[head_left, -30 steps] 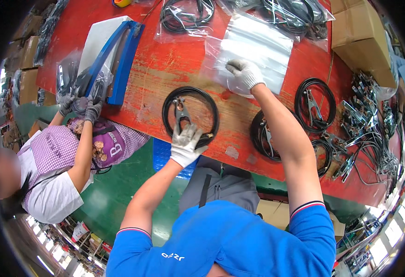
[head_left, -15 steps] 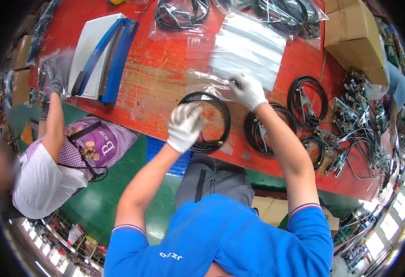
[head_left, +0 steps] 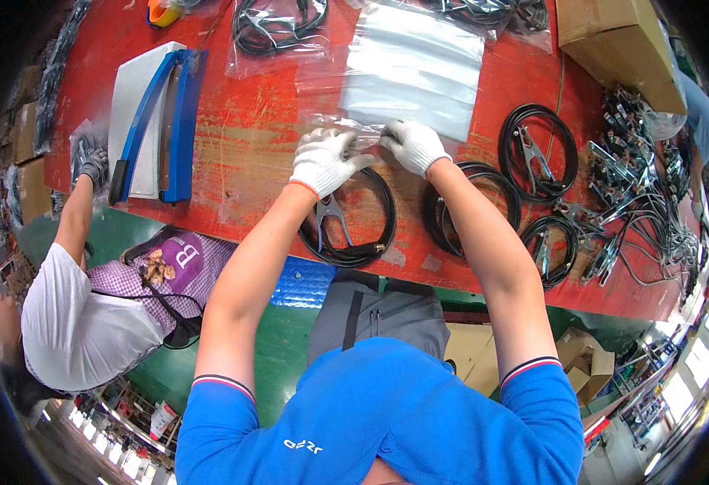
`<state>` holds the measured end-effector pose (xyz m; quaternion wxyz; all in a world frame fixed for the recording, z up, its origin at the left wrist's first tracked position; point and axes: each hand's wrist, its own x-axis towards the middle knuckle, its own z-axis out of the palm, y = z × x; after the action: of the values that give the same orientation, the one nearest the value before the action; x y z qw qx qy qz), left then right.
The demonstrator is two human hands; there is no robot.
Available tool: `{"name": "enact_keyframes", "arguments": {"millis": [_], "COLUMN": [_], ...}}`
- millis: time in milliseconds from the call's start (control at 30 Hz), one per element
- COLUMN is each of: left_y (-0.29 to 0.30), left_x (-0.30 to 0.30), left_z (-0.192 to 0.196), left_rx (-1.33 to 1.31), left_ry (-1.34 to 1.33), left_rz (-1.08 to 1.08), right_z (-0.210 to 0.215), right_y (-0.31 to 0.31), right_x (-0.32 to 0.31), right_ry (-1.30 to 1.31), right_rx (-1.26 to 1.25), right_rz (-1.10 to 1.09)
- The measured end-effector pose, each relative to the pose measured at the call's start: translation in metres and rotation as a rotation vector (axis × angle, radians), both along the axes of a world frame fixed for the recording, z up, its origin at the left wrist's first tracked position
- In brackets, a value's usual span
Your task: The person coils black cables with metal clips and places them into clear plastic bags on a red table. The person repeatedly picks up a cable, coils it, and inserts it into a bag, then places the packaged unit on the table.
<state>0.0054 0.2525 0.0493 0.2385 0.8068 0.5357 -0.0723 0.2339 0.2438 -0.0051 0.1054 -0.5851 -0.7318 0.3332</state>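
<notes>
Both my gloved hands pinch the near edge of a clear plastic bag [head_left: 368,133] on the red table [head_left: 257,137]. My left hand [head_left: 324,159] grips the bag's left part and my right hand [head_left: 412,145] grips its right part. Just below them lies a coiled black cable with a metal clamp [head_left: 346,222], partly hidden under my left wrist. A stack of clear bags [head_left: 415,69] lies beyond my hands.
More coiled cables with clamps [head_left: 536,153] lie to the right, with a heap of clamps [head_left: 637,194] past them. A blue-and-white heat sealer [head_left: 152,121] stands at left, near a co-worker's gloved hand [head_left: 92,166]. A cardboard box [head_left: 613,40] sits far right.
My right hand came back from the bag stack with a bag. My left hand left the coiled cable and rose to take the bag's edge. The co-worker's arm moved left.
</notes>
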Motion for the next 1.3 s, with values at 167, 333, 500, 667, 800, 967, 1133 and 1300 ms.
{"name": "enact_keyframes", "arguments": {"millis": [167, 333, 500, 667, 800, 967, 1133, 1300], "left_y": [0.011, 0.024, 0.027, 0.031, 0.03, -0.004, -0.047, -0.065], "left_x": [0.023, 0.014, 0.01, -0.016, -0.045, -0.075, -0.078, -0.076], "left_z": [-0.003, -0.025, -0.022, -0.027, -0.027, -0.034, -0.04, -0.03], "left_rx": [0.05, 0.139, 0.297, 0.353, 0.204, -0.045, -0.119, -0.15], "left_ry": [-0.004, 0.001, 0.015, 0.093, 0.161, 0.05, -0.052, -0.063], "left_rz": [0.001, -0.037, -0.145, -0.137, 0.212, 0.346, 0.458, 0.38], "right_z": [0.005, 0.036, 0.024, 0.012, 0.018, 0.032, 0.032, 0.025], "right_y": [0.009, -0.006, -0.011, -0.008, -0.019, -0.048, -0.104, -0.132], "right_x": [0.008, -0.004, -0.02, 0.001, 0.015, -0.012, -0.05, -0.06], "right_ry": [0.06, -0.126, -0.386, -0.496, -0.499, -0.376, -0.24, -0.206], "right_rx": [-0.143, 0.214, 0.383, 0.334, 0.175, -0.213, -0.258, -0.226], "right_rz": [-0.031, -0.076, -0.047, -0.092, -0.216, -0.342, -0.391, -0.402]}}
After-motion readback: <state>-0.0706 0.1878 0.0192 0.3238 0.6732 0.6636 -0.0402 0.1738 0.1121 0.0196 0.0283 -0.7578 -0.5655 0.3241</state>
